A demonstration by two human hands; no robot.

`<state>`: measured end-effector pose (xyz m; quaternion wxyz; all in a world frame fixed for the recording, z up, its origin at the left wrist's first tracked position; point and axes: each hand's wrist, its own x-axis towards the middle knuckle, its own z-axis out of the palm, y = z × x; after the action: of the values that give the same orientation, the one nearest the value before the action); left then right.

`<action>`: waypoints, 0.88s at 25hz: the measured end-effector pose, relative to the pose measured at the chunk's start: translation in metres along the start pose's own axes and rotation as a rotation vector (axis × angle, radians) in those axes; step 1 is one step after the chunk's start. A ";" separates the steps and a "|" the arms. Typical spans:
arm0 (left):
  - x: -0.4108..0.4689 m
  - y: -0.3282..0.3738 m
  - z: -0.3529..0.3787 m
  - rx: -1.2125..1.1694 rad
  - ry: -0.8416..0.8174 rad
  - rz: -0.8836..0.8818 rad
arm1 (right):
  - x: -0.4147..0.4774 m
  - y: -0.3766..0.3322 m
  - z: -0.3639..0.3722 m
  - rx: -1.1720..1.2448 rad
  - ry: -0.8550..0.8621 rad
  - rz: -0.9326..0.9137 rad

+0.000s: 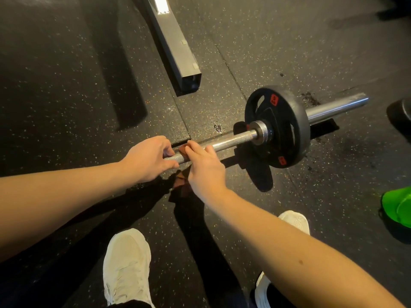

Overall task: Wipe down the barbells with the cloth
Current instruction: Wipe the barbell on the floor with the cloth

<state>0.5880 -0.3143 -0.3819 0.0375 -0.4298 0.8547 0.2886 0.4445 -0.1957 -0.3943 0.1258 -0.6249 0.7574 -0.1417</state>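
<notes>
Chrome barbell [233,140] rests on the speckled rubber floor [66,96] by its 1 black plate [278,127]. The left hand [149,158] curls its fingers [165,150] round the knurled shaft; just beside it, the right hand [205,167] pinches a rust-brown cloth [182,149] against the bar.

Speckled rubber floor [66,85], barbell [231,140] on its plate [280,121], steel beam [175,47], white shoes [126,263]

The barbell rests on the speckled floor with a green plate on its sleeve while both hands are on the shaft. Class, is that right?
Not quite: the head view shows the plate on the barbell is black with red labels, not green. The rest holds.
</notes>
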 end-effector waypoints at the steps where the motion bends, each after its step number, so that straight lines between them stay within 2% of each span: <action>1: 0.000 0.000 0.000 -0.004 -0.003 0.004 | 0.003 0.008 -0.008 -0.037 -0.033 -0.075; 3: 0.001 0.000 0.000 -0.011 -0.016 0.011 | 0.013 0.042 -0.027 -0.152 -0.108 -0.105; 5: 0.004 -0.002 0.000 -0.024 -0.027 0.021 | 0.023 0.085 -0.049 -0.234 -0.099 0.061; 7: 0.005 -0.002 0.001 -0.024 -0.031 0.022 | 0.028 0.115 -0.068 -0.243 -0.027 0.230; 11: 0.003 -0.004 0.002 -0.028 -0.026 0.026 | 0.028 0.124 -0.071 -0.087 0.251 0.180; 12: 0.002 -0.005 0.002 -0.028 -0.020 0.029 | 0.030 0.119 -0.069 -0.063 0.275 0.196; 13: 0.002 -0.004 0.002 -0.028 -0.016 0.032 | 0.030 0.115 -0.066 -0.071 0.250 0.215; 16: 0.003 -0.002 0.002 -0.038 -0.014 0.044 | 0.020 0.110 -0.054 -0.112 -0.029 0.262; 18: 0.004 -0.003 0.002 -0.043 -0.015 0.043 | 0.015 0.115 -0.054 -0.052 -0.136 0.256; 19: 0.004 -0.003 0.002 -0.044 -0.018 0.041 | 0.012 0.117 -0.054 -0.008 -0.123 0.247; 22: 0.003 -0.003 0.002 -0.037 -0.019 0.041 | 0.011 0.101 -0.042 0.128 0.055 0.326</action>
<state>0.5878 -0.3164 -0.3858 0.0316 -0.4101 0.8575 0.3089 0.3352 -0.1860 -0.3928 0.1660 -0.4803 0.8412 -0.1846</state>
